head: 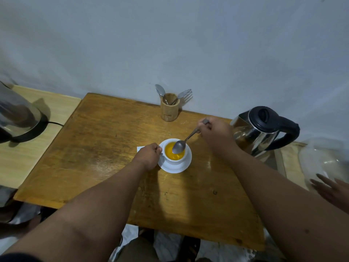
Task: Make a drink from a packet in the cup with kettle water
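Observation:
A white cup (pixel 174 161) full of orange drink (pixel 171 152) stands on a white saucer (pixel 178 168) in the middle of the wooden table (pixel 105 148). My left hand (pixel 149 156) grips the cup's left side, where its handle is hidden by the fingers. My right hand (pixel 213 132) holds a metal spoon (pixel 184 141) by its handle, with the bowl of the spoon at the drink's surface. A white scrap of packet (pixel 140 148) peeks out behind my left hand. The steel kettle (pixel 258 129) with a black lid and handle stands at the table's right edge.
A wooden holder (pixel 169 110) with a spoon and a fork stands at the back by the wall. A second kettle (pixel 18 120) on its base sits on a lighter side table at left. Another person's hand (pixel 332 190) and a clear plastic bag (pixel 324 161) are at right.

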